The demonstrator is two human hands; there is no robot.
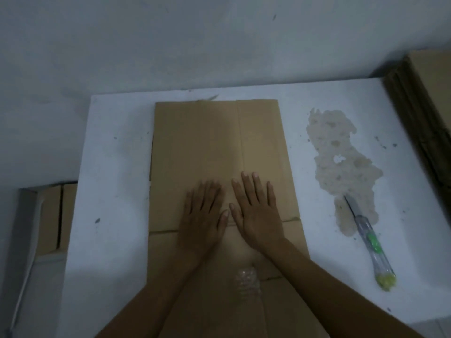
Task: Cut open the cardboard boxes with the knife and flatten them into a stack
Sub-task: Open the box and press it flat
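now we press our left hand point(203, 217) and right hand point(255, 211), fingers straight, on the flattened box point(219, 142); the knife point(368, 237) lies apart.

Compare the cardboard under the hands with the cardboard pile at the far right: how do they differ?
The cardboard under the hands is one flattened box in the middle of the table; the pile shows many layered edges at the far right. The left hand and right hand press flat on the first; nothing touches the pile. Both are plain brown cardboard, flattened.
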